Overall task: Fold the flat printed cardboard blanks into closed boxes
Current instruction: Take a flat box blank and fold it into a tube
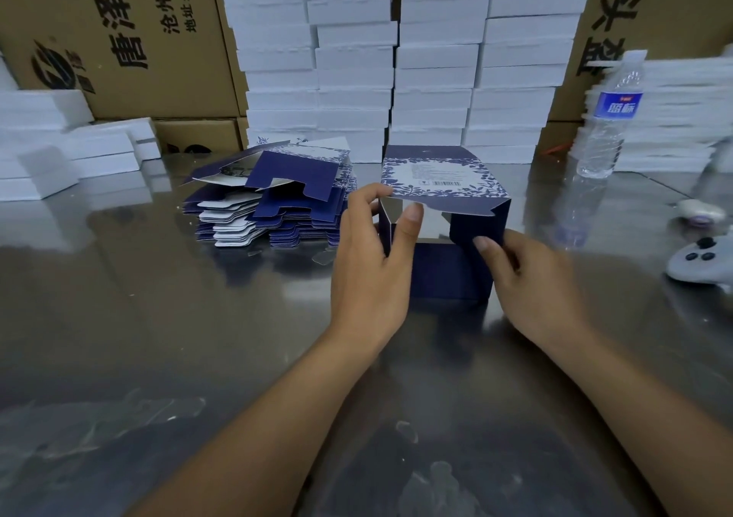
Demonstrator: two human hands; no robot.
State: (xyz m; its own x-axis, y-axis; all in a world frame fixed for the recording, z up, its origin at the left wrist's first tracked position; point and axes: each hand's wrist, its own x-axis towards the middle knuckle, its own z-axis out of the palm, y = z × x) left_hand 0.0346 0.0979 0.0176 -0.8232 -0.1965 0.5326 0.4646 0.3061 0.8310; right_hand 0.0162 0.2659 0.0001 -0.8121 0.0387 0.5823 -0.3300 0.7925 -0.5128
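Note:
A dark blue box (pixel 444 183) with a white floral panel and barcode on top stands partly formed at the table's centre, its near end open. My left hand (pixel 373 262) grips its left side flap, thumb inside the opening. My right hand (pixel 531 274) pinches the right side flap. The bottom flap (pixel 444 274) lies flat toward me on the table. To the left, a messy pile of flat blue-and-white blanks (pixel 273 199) rests on the metal surface.
Tall stacks of white boxes (pixel 396 60) fill the back, with more white stacks at the left (pixel 59 151) and right. Brown cartons (pixel 119 40) stand behind. At the right are a water bottle (pixel 607 119) and a white controller (pixel 702 258).

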